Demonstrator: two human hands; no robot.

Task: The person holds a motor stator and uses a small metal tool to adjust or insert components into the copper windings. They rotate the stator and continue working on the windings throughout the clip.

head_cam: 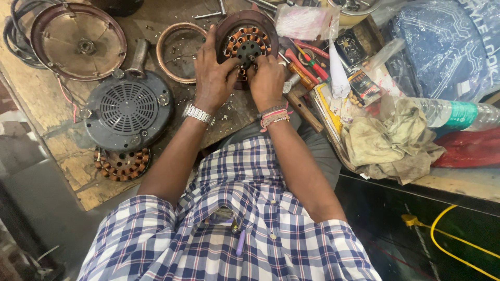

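Upper middle of frame: round motor housing [245, 23] on the worn counter [78, 177], holding a stator [247, 44] with copper-wound coils ringed around a black perforated hub. Both hands on that stator from its lower side. Left hand [213, 73], steel watch at the wrist, fingers curled onto the lower left coils; right hand [266, 78], thread bracelets at the wrist, fingertips pressed on the lower right coils just beside the hub. Neither fist closed; fingers bent and pinching at the windings, the two sets of fingers nearly touching. Left of housing: one empty metal ring [179, 52], debris inside. Upper left: one shallow round cover [78, 39], hollow side up, small hub at centre. Below it: one dark grilled motor cover [127, 109], and under that a second wound stator [122, 164] partly hidden. Two stators counted. Right of hands: screwdrivers [310, 62] with red handles, exact number unclear, one crumpled rag [393, 140], one plastic bottle [458, 113] lying on its side.
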